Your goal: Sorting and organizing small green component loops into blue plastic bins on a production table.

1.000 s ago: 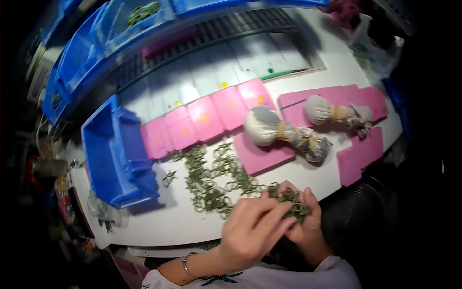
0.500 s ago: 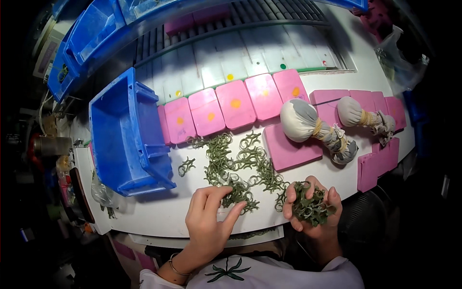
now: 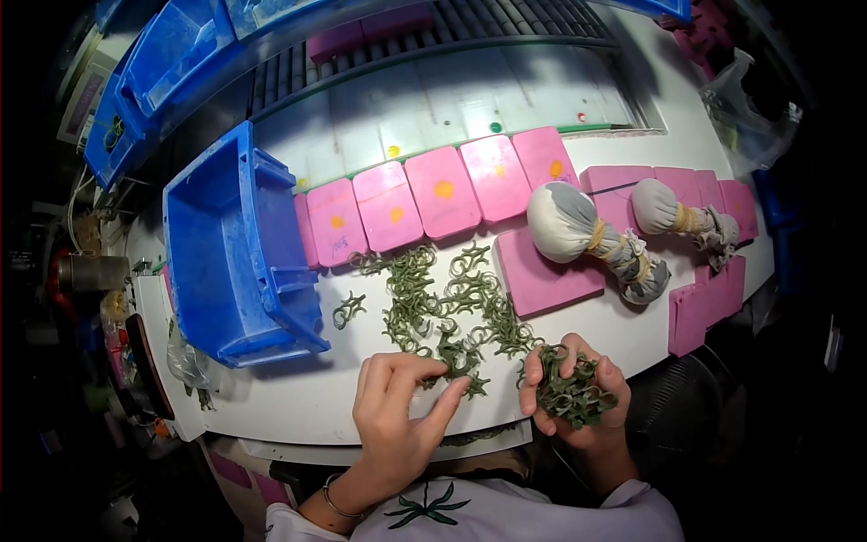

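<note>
Near the bench's front edge, my left hand [image 3: 406,411] curls its thumb and forefinger around a few olive-green ring-and-branch pieces [image 3: 461,357]. More such pieces [image 3: 411,289] lie loosely in a spread on the white bench [image 3: 379,402] above it. At the right, my right hand [image 3: 582,397] is cupped around a dense clump of the same green pieces [image 3: 573,388], its fingertips showing around the clump.
An empty-looking blue bin [image 3: 217,253] stands at left. Behind are pink blocks [image 3: 442,208] with yellow spots, a roller rack [image 3: 452,27] and upper blue bins [image 3: 163,63]. Two tied cloth bundles [image 3: 560,226] [image 3: 655,203] rest on pink blocks at right, beside a plastic bag [image 3: 741,117].
Since a second ago, my left hand has left the clump in my right hand and moved left to the loose pieces. My right hand has shifted slightly leftward in the last half second.
</note>
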